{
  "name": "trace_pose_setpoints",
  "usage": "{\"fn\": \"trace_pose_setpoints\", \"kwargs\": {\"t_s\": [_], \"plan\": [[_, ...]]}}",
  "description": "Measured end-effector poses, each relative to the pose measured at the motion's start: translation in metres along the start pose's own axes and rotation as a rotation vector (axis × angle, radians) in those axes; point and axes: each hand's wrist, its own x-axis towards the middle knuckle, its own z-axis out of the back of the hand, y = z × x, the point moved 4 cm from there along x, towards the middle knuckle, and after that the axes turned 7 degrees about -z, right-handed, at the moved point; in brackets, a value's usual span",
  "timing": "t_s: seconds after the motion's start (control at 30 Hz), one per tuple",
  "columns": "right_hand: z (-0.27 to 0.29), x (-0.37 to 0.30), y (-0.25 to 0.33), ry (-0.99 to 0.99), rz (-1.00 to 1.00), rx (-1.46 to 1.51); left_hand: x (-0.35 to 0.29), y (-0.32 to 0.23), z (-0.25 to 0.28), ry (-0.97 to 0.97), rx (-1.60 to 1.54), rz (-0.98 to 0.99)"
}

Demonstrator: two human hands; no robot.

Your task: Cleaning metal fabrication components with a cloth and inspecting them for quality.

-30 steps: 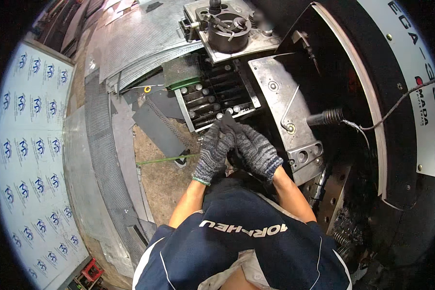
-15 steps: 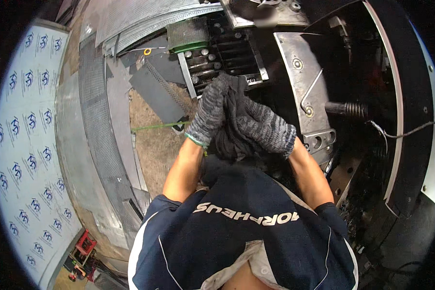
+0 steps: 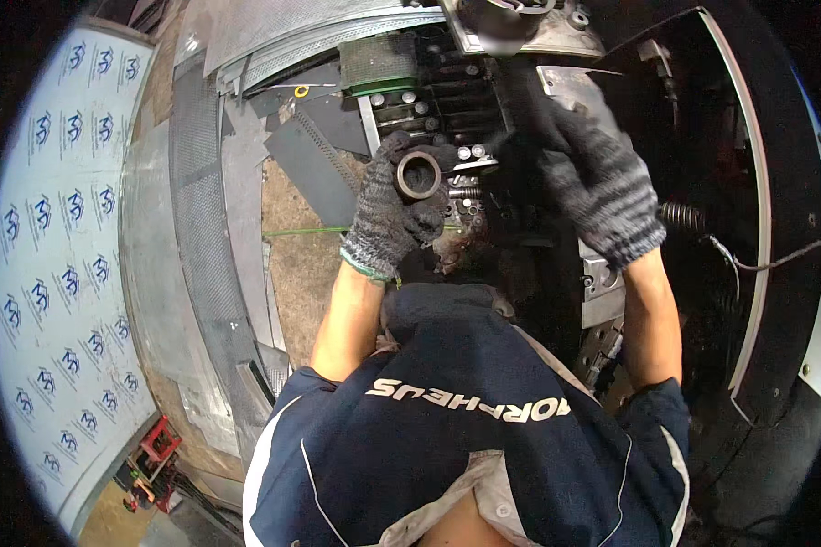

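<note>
Grey knit-gloved left hand (image 3: 388, 214) gripped a short, rusty steel ring-shaped sleeve (image 3: 418, 175), fingers curled round it, before the tray of steel cylinders (image 3: 401, 114). Gloved right hand (image 3: 586, 178) reached toward dark machine plate (image 3: 566, 87); grip indiscernible. White sheet with blue logos (image 3: 59, 246) at left.

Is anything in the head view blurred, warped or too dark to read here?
Head view: the right hand is smeared by motion blur; the left hand and the metal ring in its grip are sharper. Fisheye bends the perforated sheets toward the rim. The machine cavity is in deep shadow, corners vignetted black.
</note>
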Motion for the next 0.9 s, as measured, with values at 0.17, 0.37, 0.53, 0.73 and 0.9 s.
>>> {"fn": "trace_pose_setpoints", "kwargs": {"t_s": [0.17,0.37,0.53,0.73,0.9], "plan": [[-0.026,-0.020,0.029,0.307,0.174,-0.031,0.009,0.010,0.006,0.051,0.111,-0.061],[-0.059,-0.018,0.020,0.261,0.008,-0.029,-0.003,-0.001,-0.018,0.040,0.176,-0.127],[-0.070,-0.047,-0.001,-0.008,0.186,0.059,-0.015,-0.006,-0.062,0.412,1.093,-0.592],[-0.041,-0.053,0.004,0.066,0.136,0.137,-0.071,-0.007,-0.126,0.310,1.414,-0.939],[-0.034,-0.074,0.004,0.109,0.169,0.292,-0.080,-0.006,-0.129,0.537,1.378,-0.913]]}}
